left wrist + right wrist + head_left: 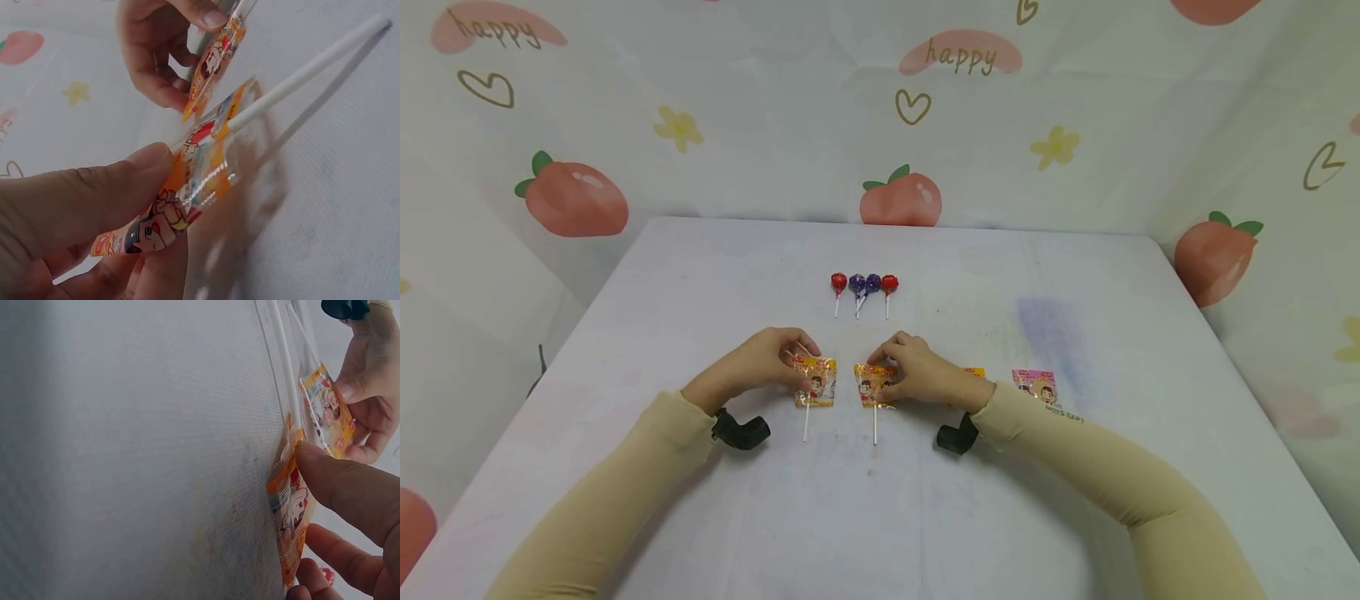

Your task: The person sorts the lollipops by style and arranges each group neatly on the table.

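Observation:
My left hand [767,362] pinches a flat, orange-wrapped lollipop [824,385] between thumb and fingers. Its white stick [312,72] points toward the table's near side. Just to the right, my right hand [921,371] grips a matching orange-wrapped lollipop [866,385] by its packet, thumb on one face and fingers at the other edge. That packet [292,515] is close to the tabletop in the right wrist view; whether it touches is hard to tell. A small gap separates the two lollipops, whose sticks run nearly parallel.
Behind the hands lie red round lollipops [890,283] and purple ones [857,283] in a row. Another orange packet [974,372] is partly hidden by my right wrist. A pink packet [1034,382] lies farther right, partly behind the sleeve. All rest on a white-covered table [880,525].

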Available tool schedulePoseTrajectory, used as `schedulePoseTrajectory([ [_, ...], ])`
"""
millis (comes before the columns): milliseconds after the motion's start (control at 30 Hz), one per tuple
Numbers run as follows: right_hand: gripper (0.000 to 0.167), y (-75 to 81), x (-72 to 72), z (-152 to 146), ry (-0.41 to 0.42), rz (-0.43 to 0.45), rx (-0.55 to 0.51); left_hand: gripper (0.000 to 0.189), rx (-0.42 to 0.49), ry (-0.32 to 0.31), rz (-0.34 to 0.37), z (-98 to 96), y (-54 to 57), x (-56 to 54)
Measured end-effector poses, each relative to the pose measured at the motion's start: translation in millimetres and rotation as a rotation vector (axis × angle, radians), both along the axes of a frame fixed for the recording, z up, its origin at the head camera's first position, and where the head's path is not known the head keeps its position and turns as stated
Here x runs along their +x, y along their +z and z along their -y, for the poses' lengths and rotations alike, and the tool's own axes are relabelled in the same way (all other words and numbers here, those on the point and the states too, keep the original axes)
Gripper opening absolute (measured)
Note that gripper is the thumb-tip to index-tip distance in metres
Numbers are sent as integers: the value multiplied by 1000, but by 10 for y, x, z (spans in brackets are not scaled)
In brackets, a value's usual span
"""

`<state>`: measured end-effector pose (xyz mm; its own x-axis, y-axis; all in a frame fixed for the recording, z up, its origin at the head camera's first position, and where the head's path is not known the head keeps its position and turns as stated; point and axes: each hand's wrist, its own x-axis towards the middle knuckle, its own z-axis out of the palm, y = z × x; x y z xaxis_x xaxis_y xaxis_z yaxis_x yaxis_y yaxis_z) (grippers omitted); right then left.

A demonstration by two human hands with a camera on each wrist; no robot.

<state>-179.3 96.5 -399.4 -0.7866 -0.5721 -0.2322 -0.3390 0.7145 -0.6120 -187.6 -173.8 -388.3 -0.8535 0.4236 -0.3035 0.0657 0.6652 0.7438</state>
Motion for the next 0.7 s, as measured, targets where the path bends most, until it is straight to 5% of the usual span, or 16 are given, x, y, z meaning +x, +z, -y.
schedulePoseTrajectory([
  [400, 47, 8, 2, -1, 3, 9, -10, 41, 64, 34, 14, 72, 61, -95],
  [700, 46, 3, -2, -13, 6, 6, -9, 44, 127, 144, 49, 69, 78, -307],
])
